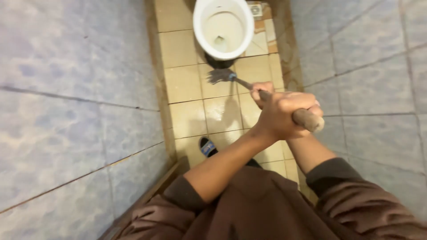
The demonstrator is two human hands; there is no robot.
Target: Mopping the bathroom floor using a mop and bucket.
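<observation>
Item: long-handled brush. You hold it in both hands, its wooden handle running from the thick butt end near your chest down to the bristle head, which rests on the floor tiles just in front of the toilet's base. The handle slopes away from you, which lets the bristles lie against the tile while you stand upright behind it.

Item: left hand. Your fingers are closed fully round the upper part of the handle, near the butt, knuckles up. This grip sits where you would get the most leverage to push and pull the shaft.

Item: right hand. It is wrapped round the handle further down, partly hidden behind the left hand; what shows is a closed grip. Placed lower, it seems to steer the head and press it down.

Item: toilet. White bowl, seen from above at the far end of the stall, its foot touching the floor just beyond the bristles.

Item: floor. Beige square tiles, wet-looking and glossy in a patch near the brush head.

Item: walls. Blue-grey tiled, close on both sides, leaving a narrow strip that keeps the brush in line with your body.

Item: sandal. Dark, with a blue patch, on your foot below your forearm.

Item: brown sleeves. Pushed up, leaving both forearms bare.
</observation>
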